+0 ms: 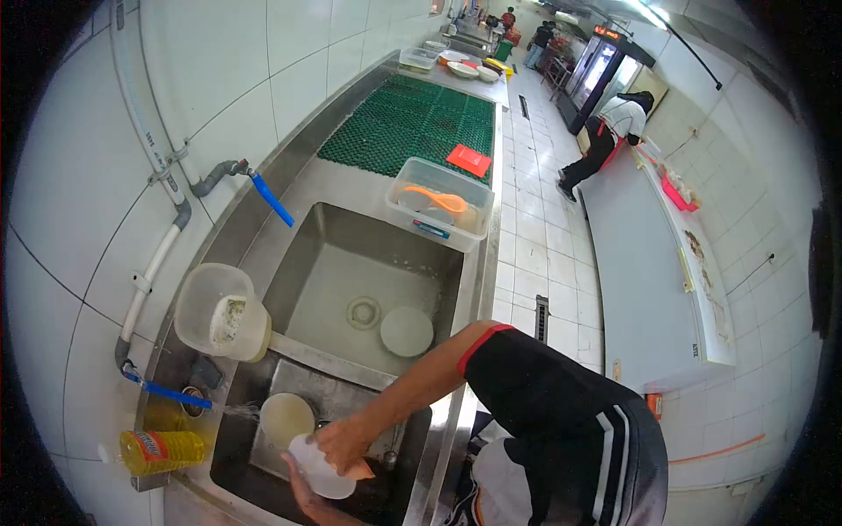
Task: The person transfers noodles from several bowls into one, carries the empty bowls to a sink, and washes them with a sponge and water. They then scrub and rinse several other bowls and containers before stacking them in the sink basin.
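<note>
Over the near sink basin (237, 460), my left hand (303, 491) holds a white bowl (317, 469) from below. My right hand (344, 441) presses an orange sponge (360, 471) against the bowl's rim. Water runs from the blue-handled tap (167, 392) at the left toward a pale round bowl (286, 417) that sits in the same basin. My right arm with a black, red-trimmed sleeve (517, 377) reaches in from the right.
The far basin (351, 272) holds a white plate (407, 330). A clear tub (219, 312) stands between the basins, a yellow detergent bottle (160, 451) lies at the left. A clear bin (438, 203) with an orange utensil, green mat (417, 123). A person (610, 136) bends at the right counter.
</note>
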The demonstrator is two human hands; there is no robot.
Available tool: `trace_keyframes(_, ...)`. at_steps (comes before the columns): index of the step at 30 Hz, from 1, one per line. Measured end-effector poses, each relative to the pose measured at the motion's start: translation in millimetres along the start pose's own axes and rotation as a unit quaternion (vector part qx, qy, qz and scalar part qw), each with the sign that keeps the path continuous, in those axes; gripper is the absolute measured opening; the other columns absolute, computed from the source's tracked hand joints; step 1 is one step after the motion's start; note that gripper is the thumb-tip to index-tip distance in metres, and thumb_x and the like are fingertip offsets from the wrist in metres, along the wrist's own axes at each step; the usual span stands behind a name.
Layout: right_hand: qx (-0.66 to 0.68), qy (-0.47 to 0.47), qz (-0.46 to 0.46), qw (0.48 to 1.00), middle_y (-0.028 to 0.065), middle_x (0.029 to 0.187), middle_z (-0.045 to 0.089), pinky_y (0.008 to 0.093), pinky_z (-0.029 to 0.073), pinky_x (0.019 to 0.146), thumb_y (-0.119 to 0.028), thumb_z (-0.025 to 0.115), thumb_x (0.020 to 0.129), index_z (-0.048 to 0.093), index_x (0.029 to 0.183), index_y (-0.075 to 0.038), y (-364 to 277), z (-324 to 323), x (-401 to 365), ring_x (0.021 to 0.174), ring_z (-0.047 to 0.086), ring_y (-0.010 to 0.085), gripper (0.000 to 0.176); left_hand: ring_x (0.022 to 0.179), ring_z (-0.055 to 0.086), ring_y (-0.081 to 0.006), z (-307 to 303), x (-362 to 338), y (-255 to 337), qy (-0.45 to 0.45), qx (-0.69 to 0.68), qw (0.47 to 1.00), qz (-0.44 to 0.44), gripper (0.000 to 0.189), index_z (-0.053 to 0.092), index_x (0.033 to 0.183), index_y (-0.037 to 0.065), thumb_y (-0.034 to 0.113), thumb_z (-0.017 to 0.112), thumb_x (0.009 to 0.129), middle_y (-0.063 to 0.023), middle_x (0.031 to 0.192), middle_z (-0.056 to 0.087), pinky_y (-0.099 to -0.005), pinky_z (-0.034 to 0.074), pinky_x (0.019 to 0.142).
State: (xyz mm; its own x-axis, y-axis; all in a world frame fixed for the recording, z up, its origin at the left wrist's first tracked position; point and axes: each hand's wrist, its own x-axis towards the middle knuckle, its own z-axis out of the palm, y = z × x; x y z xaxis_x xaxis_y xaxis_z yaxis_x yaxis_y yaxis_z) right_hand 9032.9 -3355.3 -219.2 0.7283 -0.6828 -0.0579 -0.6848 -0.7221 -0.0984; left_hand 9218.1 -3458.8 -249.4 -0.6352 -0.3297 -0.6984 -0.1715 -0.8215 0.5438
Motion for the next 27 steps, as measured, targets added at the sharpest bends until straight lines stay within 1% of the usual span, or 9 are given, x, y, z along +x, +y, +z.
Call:
trace_keyframes(2, 0.064, -0.046, -0.039, 0.996, 0.0048, 0.088, 0.071, 0.0537, 0.047, 0.093, -0.03, 0.074, 0.078, 0.069, 0.096, -0.02, -0.5, -15.4, -5.6, 0.096, 0.069, 0.0307, 0.021, 0.134, 0.049, -0.0357, 13.1, 7.7, -25.5, -0.105, -0.198, 0.97, 0.095, 0.086, 0.038, 0.153, 0.005, 0.066, 0.054, 0.094, -0.019, 0.152, 0.044, -0.0525, 0.042, 0.109)
trace_keyframes(4, 0.149, -0.052, -0.067, 0.985, 0.0068, 0.089, 0.07, 0.0492, 0.053, 0.075, -0.019, 0.077, 0.074, 0.065, 0.1, -0.018, 6.8, -8.1, -9.9, 0.095, 0.068, 0.0335, 0.029, 0.139, 0.042, -0.0402, 37.8, 2.0, -33.4, -0.055, -0.408, 0.904, 0.114, 0.083, 0.032, 0.156, 0.011, 0.066, 0.047, 0.096, -0.0192, 0.154, 0.041, -0.0565, 0.037, 0.114)
trace_keyframes(6, 0.362, 0.057, 0.01, 0.93, 0.008, 0.094, 0.07, 0.0464, 0.051, 0.08, -0.026, 0.081, 0.078, 0.064, 0.106, -0.015, 20.5, 3.5, -12.7, 0.095, 0.067, 0.0309, 0.034, 0.14, 0.041, -0.0403, -4.2, 48.7, -82.8, 0.064, -0.291, 0.923, 0.241, 0.083, 0.031, 0.156, 0.01, 0.067, 0.044, 0.097, -0.0189, 0.153, 0.041, -0.0557, 0.033, 0.116)
trace_keyframes(11, 0.733, 0.35, 0.158, 0.562, 0.0057, 0.113, 0.064, 0.0376, 0.047, 0.098, -0.029, 0.07, 0.097, 0.059, 0.126, -0.006, 40.0, 6.2, 2.9, 0.112, 0.059, 0.0183, 0.039, 0.142, 0.04, -0.0311, 57.2, 28.7, -46.2, 0.182, -0.333, 0.86, 0.342, 0.075, 0.038, 0.152, 0.008, 0.06, 0.048, 0.099, -0.0146, 0.154, 0.041, -0.052, 0.033, 0.117)
trace_keyframes(14, 0.647, 0.534, 0.247, 0.484, 0.0084, 0.125, 0.062, 0.0364, 0.043, 0.108, -0.034, 0.061, 0.102, 0.055, 0.136, -0.007, 47.0, 17.9, 28.6, 0.123, 0.054, 0.0195, 0.043, 0.143, 0.038, -0.0338, 47.9, 5.4, -30.2, 0.15, -0.233, 0.889, 0.364, 0.081, 0.035, 0.152, 0.003, 0.06, 0.053, 0.098, -0.0186, 0.155, 0.038, -0.0523, 0.031, 0.119)
trace_keyframes(17, 0.697, 0.472, 0.271, 0.467, 0.0102, 0.134, 0.058, 0.0378, 0.04, 0.111, -0.044, 0.052, 0.105, 0.052, 0.142, -0.008, 55.4, 21.1, 37.7, 0.13, 0.051, 0.0203, 0.052, 0.135, 0.048, -0.0331, 46.7, -17.7, -19.3, 0.174, -0.106, 0.908, 0.365, 0.073, 0.041, 0.148, 0.0, 0.051, 0.057, 0.1, -0.0216, 0.148, 0.045, -0.0499, 0.037, 0.115)
trace_keyframes(21, 0.422, 0.407, 0.247, 0.772, 0.0138, 0.144, 0.054, 0.0415, 0.035, 0.116, -0.029, 0.049, 0.106, 0.058, 0.136, -0.008, 43.7, -33.7, 46.7, 0.135, 0.049, 0.0296, 0.037, 0.121, 0.057, -0.0298, 50.8, -17.7, -11.7, 0.256, -0.001, 0.911, 0.323, 0.057, 0.054, 0.135, -0.004, 0.04, 0.061, 0.099, -0.0182, 0.135, 0.057, -0.0453, 0.044, 0.106)
trace_keyframes(25, 0.159, 0.455, 0.245, 0.841, 0.0162, 0.14, 0.056, 0.0465, 0.038, 0.111, -0.036, 0.052, 0.102, 0.058, 0.134, -0.01, 7.4, -28.3, 42.4, 0.13, 0.051, 0.0362, 0.042, 0.111, 0.061, -0.0268, 67.6, -14.1, -30.9, 0.203, -0.126, 0.889, 0.39, 0.046, 0.06, 0.125, -0.007, 0.03, 0.062, 0.098, -0.0157, 0.123, 0.063, -0.0423, 0.049, 0.096)
trace_keyframes(27, 0.349, 0.355, 0.272, 0.823, 0.0186, 0.143, 0.052, 0.0535, 0.035, 0.111, -0.036, 0.053, 0.099, 0.055, 0.138, -0.011, 25.0, -39.6, 27.9, 0.131, 0.048, 0.0376, 0.047, 0.102, 0.062, -0.0267, 92.6, -29.2, -25.8, 0.285, -0.061, 0.899, 0.328, 0.043, 0.061, 0.12, -0.006, 0.033, 0.061, 0.099, -0.0142, 0.119, 0.063, -0.0422, 0.05, 0.095)
